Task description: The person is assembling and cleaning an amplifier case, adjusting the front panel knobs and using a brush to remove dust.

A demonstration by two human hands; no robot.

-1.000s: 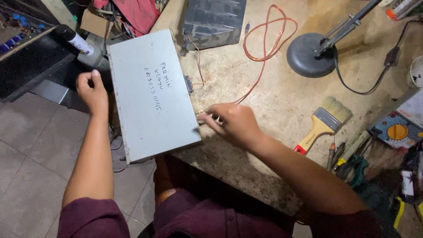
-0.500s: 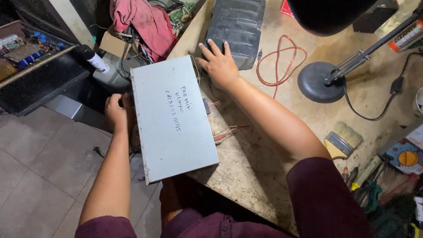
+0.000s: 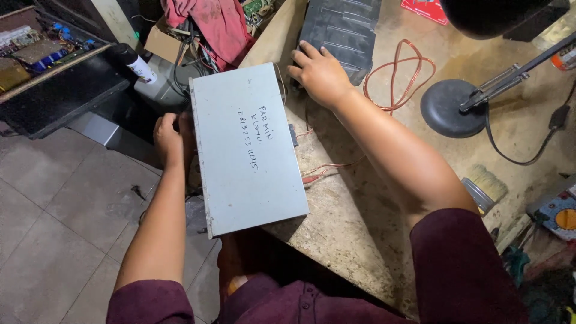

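Note:
A flat grey metal box (image 3: 243, 150) with handwriting on its top lies on the worn workbench (image 3: 354, 216), overhanging its left edge. My left hand (image 3: 168, 137) grips the box's left side, off the bench edge. My right hand (image 3: 318, 75) rests at the box's far right corner, fingers spread, also touching a dark ribbed plastic cover (image 3: 342, 30) behind it. Thin red wires (image 3: 324, 171) trail from the box's right side across the bench.
A coil of orange wire (image 3: 399, 75) and a desk lamp's round black base (image 3: 450, 108) sit to the right. A paintbrush (image 3: 486, 186) lies near the right forearm. A red cloth (image 3: 207, 21), a spray can (image 3: 137, 63) and circuit boards (image 3: 30, 51) are at the left.
My right hand moved from the box's near right side up to its far corner. The left hand slid nearer along the left edge. The view shifted closer.

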